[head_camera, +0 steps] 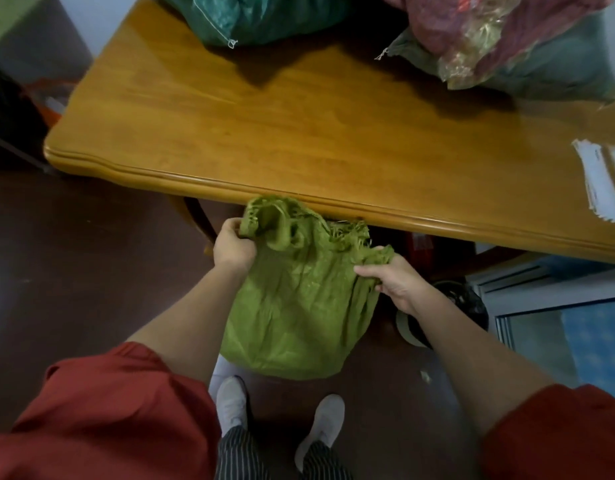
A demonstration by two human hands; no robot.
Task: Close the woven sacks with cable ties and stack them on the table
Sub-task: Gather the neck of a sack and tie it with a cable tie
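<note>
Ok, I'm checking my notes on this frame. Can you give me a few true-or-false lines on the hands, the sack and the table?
1. The left hand and right hand grip the sack near its mouth. True.
2. The sack lies on the table. False: it is held below the table's near edge.
3. A cable tie closes the sack's mouth. False: the mouth is open and no tie shows on it.
4. A dark sack lies at the table's far side. True.
</note>
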